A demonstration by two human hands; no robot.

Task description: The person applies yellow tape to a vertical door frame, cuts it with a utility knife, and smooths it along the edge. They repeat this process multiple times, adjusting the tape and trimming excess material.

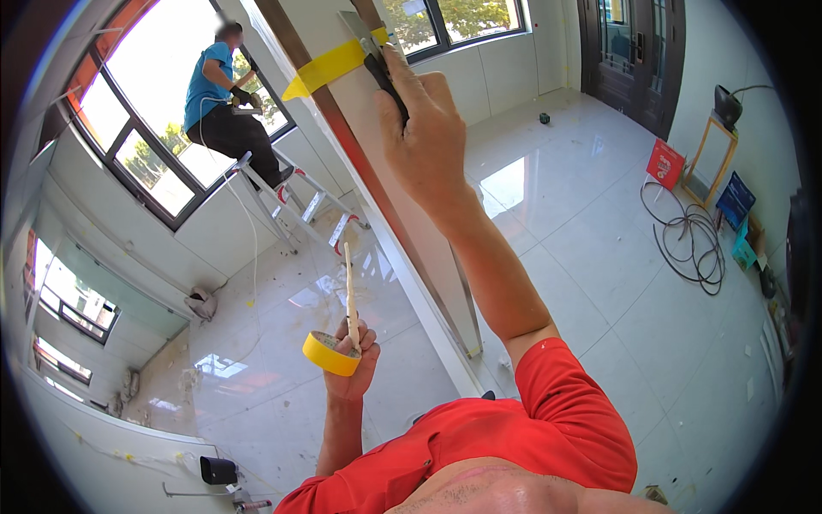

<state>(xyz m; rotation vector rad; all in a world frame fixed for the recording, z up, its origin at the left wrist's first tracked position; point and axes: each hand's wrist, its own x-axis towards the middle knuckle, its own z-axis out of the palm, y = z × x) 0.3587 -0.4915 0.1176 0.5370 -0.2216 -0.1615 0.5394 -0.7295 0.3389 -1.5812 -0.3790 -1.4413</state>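
My right hand (428, 137) is raised and closed around a black-handled scraper (385, 81) with a flat grey blade. It works against the upper part of a tall upright panel (402, 231) with brown edges. A strip of yellow tape (330, 67) crosses that panel beside the scraper, its left end sticking out past the edge. Lower down, my left hand (349, 377) grips a roll of yellow tape (331, 354), fingers through its ring. A thin, pale stick (351, 295) stands upright in the same hand.
To the left, a person in a blue shirt (208, 81) sits atop a stepladder (295, 201) by a large window. A coiled black hose (693, 248) lies at right near a red bag (664, 163) and a wooden frame (709, 163). A dark door (634, 64) stands far right.
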